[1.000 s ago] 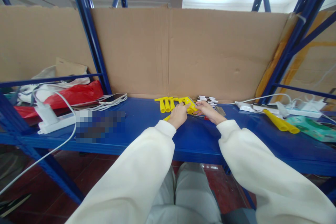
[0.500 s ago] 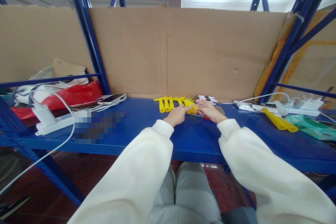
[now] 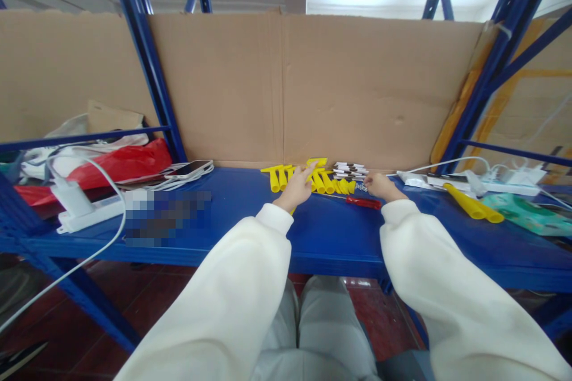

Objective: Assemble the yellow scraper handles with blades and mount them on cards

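Note:
My left hand [image 3: 297, 187] is closed around a yellow plastic handle [image 3: 317, 162]; its flat wide head shows above the fingers and its tube end peeks out below. My right hand [image 3: 381, 186] is at the small metal screws [image 3: 361, 187], fingertips pinched together; what is between them is too small to make out. Several yellow handles [image 3: 282, 178] stand in a row beside and behind my left hand. Small yellow pieces [image 3: 344, 186] lie between the hands. Just in front is a screwdriver [image 3: 364, 202] with a red grip.
Black-and-white strips [image 3: 350, 171] are stacked behind the screws. Two yellow handles [image 3: 474, 203] and a green packet [image 3: 529, 214] lie at right near white power strips. A phone [image 3: 192, 168], cables and a red bag [image 3: 125, 164] are on the left. Cardboard [image 3: 348, 83] closes the back.
My hands were together over the yellow pieces. My right hand has moved away to the right, down to the screws, uncovering the screwdriver. My left hand keeps the handle, now tilted upward.

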Demonstrator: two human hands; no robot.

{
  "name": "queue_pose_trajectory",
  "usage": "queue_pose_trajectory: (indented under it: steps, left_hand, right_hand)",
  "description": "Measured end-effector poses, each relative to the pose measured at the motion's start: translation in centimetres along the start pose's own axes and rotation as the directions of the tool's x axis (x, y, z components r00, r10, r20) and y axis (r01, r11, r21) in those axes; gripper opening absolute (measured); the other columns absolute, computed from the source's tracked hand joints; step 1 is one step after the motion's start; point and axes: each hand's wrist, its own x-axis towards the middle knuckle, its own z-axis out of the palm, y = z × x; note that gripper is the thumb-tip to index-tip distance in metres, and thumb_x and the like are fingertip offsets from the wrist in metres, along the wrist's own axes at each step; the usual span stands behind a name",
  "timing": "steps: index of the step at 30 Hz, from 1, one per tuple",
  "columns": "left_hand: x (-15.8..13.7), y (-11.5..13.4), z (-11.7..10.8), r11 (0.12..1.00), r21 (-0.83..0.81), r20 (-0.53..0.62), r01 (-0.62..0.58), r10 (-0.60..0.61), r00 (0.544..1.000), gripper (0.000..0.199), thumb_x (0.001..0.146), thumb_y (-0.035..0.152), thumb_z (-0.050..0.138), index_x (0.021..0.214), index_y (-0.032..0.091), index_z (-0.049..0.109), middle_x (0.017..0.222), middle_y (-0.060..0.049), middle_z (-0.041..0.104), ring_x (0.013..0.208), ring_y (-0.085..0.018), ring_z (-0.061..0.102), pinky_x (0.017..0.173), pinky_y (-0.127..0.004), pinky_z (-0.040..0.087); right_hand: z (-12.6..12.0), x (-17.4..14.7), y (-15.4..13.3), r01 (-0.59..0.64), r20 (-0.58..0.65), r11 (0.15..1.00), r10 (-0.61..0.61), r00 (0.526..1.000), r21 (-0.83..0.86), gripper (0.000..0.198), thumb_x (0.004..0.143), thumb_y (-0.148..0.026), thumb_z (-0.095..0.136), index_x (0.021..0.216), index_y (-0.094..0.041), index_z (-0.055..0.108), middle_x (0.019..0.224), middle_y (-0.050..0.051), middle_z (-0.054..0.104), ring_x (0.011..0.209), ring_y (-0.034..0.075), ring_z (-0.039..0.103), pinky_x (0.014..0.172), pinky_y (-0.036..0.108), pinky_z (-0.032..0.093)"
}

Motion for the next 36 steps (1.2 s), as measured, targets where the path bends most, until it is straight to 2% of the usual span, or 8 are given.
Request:
queue_pose_trajectory:
  steps: [3,6,8,11,15,19,30,36]
  left_hand:
    - [0.2,0.1,0.3,0.972,-0.207,-0.021,0.113,-0.12,0.993,0.069,0.089,0.005,0.048,0.155,0.023,0.042,0.145,-0.016,0.048,0.106,-0.019,0.064,0.095,-0.036,0.055]
    - [0.1,0.7,0.7,0.887,-0.407,0.048,0.219,-0.219,0.975,0.074,0.087,0.005,0.049,0.157,0.025,0.037,0.158,-0.017,0.037,0.087,-0.016,0.067,0.073,-0.032,0.061]
    - [0.0,1.1,0.8,0.817,-0.523,0.103,0.244,-0.223,0.969,0.076,0.087,0.004,0.049,0.159,0.024,0.034,0.158,-0.017,0.038,0.084,-0.016,0.068,0.065,-0.029,0.061]
    - [0.0,1.7,0.8,0.73,-0.627,0.17,0.271,-0.212,0.962,0.079,0.086,0.004,0.05,0.16,0.025,0.032,0.156,-0.018,0.042,0.086,-0.018,0.071,0.062,-0.028,0.06]
    - [0.0,1.9,0.6,0.657,-0.674,0.231,0.338,-0.247,0.941,0.083,0.085,0.004,0.052,0.161,0.025,0.027,0.158,-0.02,0.04,0.087,-0.021,0.073,0.062,-0.031,0.061]
    - [0.1,1.9,0.4,0.612,-0.704,0.251,0.359,-0.259,0.933,0.083,0.085,0.003,0.054,0.161,0.023,0.027,0.159,-0.021,0.037,0.091,-0.022,0.074,0.06,-0.027,0.06]
    - [0.1,1.9,0.4,0.58,-0.703,0.292,0.411,-0.291,0.911,0.084,0.084,0.003,0.055,0.161,0.025,0.028,0.163,-0.021,0.031,0.092,-0.022,0.074,0.059,-0.026,0.059]
    - [0.1,2.1,0.3,0.523,-0.723,0.334,0.451,-0.308,0.891,0.082,0.083,0.002,0.056,0.158,0.024,0.033,0.16,-0.02,0.038,0.09,-0.021,0.074,0.05,-0.022,0.054]
  right_hand:
    - [-0.3,-0.5,0.2,-0.089,0.084,0.992,0.096,0.992,-0.085,0.026,0.082,-0.014,0.058,0.095,-0.023,0.079,0.114,0.013,0.074,0.114,0.031,0.065,0.097,0.046,0.048]
    - [-0.5,-0.9,0.1,-0.104,0.103,0.987,0.117,0.988,-0.123,0.029,0.083,-0.014,0.058,0.097,-0.025,0.08,0.118,0.013,0.072,0.119,0.033,0.062,0.101,0.051,0.046]
    - [-0.4,-0.9,0.1,-0.099,0.112,0.986,0.114,0.987,-0.132,0.03,0.083,-0.013,0.058,0.099,-0.025,0.08,0.118,0.014,0.072,0.119,0.033,0.062,0.102,0.052,0.045]
    - [-0.2,-0.8,0.3,-0.084,0.105,0.988,0.098,0.99,-0.133,0.03,0.082,-0.013,0.058,0.099,-0.025,0.08,0.115,0.014,0.072,0.118,0.032,0.062,0.1,0.052,0.046]
    - [0.0,-0.7,0.5,-0.071,0.092,0.99,0.083,0.992,-0.12,0.029,0.082,-0.013,0.058,0.096,-0.025,0.08,0.113,0.013,0.073,0.115,0.032,0.063,0.097,0.051,0.047]
    - [0.0,-0.7,0.5,-0.069,0.097,0.991,0.08,0.992,-0.118,0.029,0.082,-0.014,0.057,0.097,-0.025,0.08,0.115,0.014,0.072,0.116,0.033,0.063,0.098,0.052,0.047]
    - [0.2,-0.5,0.8,-0.062,0.102,0.993,0.072,0.992,-0.101,0.023,0.082,-0.015,0.059,0.091,-0.024,0.078,0.107,0.013,0.074,0.111,0.031,0.065,0.098,0.051,0.048]
    - [0.5,-0.2,0.8,-0.096,0.134,0.992,0.106,0.985,-0.081,0.017,0.079,-0.015,0.061,0.086,-0.02,0.076,0.104,0.014,0.074,0.108,0.032,0.067,0.096,0.049,0.049]
